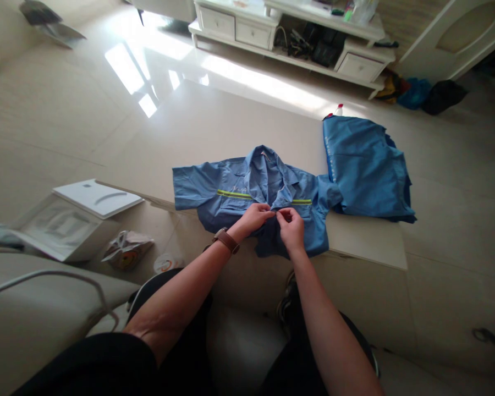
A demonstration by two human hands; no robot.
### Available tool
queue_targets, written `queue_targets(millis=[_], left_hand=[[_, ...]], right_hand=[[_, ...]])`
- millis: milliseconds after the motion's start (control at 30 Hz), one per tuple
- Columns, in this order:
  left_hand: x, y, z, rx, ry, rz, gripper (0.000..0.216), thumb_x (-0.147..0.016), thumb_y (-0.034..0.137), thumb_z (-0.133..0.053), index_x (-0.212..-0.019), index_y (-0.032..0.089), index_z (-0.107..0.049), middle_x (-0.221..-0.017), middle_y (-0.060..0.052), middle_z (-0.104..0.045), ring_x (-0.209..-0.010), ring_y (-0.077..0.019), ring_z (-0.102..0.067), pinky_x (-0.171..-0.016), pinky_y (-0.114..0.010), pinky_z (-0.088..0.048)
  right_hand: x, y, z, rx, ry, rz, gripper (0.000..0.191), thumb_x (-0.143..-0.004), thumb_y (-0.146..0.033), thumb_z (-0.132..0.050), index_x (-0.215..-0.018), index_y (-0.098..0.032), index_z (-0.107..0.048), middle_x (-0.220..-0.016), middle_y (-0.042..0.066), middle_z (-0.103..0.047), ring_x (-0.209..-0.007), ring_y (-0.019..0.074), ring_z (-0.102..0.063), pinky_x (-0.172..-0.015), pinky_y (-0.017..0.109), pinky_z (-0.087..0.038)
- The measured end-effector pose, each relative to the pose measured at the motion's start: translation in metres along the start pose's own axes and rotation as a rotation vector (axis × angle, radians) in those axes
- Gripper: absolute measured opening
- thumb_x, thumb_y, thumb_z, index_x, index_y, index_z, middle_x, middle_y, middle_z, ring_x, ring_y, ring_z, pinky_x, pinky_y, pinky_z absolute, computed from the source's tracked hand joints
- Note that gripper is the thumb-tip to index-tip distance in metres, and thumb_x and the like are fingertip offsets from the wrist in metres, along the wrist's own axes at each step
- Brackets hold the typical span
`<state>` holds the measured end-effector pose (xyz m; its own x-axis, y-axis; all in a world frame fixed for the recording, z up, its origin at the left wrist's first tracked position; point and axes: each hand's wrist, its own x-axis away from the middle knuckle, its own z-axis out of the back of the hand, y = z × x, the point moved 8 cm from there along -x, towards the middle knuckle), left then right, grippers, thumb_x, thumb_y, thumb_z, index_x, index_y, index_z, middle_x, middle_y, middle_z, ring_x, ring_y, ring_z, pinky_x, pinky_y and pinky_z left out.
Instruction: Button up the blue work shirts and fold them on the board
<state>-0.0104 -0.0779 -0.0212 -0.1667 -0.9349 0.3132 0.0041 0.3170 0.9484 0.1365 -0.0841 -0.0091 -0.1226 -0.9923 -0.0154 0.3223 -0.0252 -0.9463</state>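
Blue and short-sleeved, the shirt [245,187] lies on the worktop [231,124] touching a folded pile [365,165], its front pinched by the left hand [256,216] and right hand [291,224].

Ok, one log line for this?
left hand: pinching shirt front | right hand: same | shirt: on table, overhanging near edge | blue cloth pile: beside shirt

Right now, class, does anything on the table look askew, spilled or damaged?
Slightly askew: the blue shirt overhangs the near edge of the table instead of lying fully on it. No spill or damage shows.
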Motion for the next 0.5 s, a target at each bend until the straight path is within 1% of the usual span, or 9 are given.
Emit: queue_targets(millis=[200,333,500], left_hand=[[0.0,-0.008,-0.001,0.157,0.036,0.095,0.02,-0.071,0.026,-0.073,-0.064,0.014,-0.059,-0.056,0.005,-0.05,-0.053,-0.0068,-0.044,-0.053,-0.021,-0.031],[-0.001,-0.015,0.001,0.248,0.082,0.135,0.02,-0.069,0.024,-0.079,-0.067,0.013,-0.063,-0.059,0.003,-0.057,-0.057,-0.0073,-0.05,-0.055,-0.02,-0.038],[-0.001,-0.022,0.005,0.328,0.156,0.152,0.022,-0.065,0.02,-0.085,-0.071,0.011,-0.066,-0.063,0.001,-0.062,-0.059,-0.0079,-0.054,-0.059,-0.021,-0.041]], right_hand=[[-0.001,-0.001,0.0,-0.008,-0.02,0.0,0.022,-0.081,-0.043,-0.065,-0.08,-0.02,-0.066,-0.077,0.003,-0.069,-0.073,0.0196,-0.062,-0.074,0.033,-0.051],[-0.001,-0.002,0.0,0.001,-0.043,-0.006,0.022,-0.081,-0.042,-0.065,-0.083,-0.02,-0.068,-0.079,0.005,-0.071,-0.075,0.0209,-0.065,-0.074,0.034,-0.052],[0.0,-0.014,0.001,0.081,-0.069,0.062,0.019,-0.083,-0.036,-0.062,-0.087,-0.019,-0.069,-0.086,0.007,-0.073,-0.078,0.0223,-0.068,-0.076,0.035,-0.054]])
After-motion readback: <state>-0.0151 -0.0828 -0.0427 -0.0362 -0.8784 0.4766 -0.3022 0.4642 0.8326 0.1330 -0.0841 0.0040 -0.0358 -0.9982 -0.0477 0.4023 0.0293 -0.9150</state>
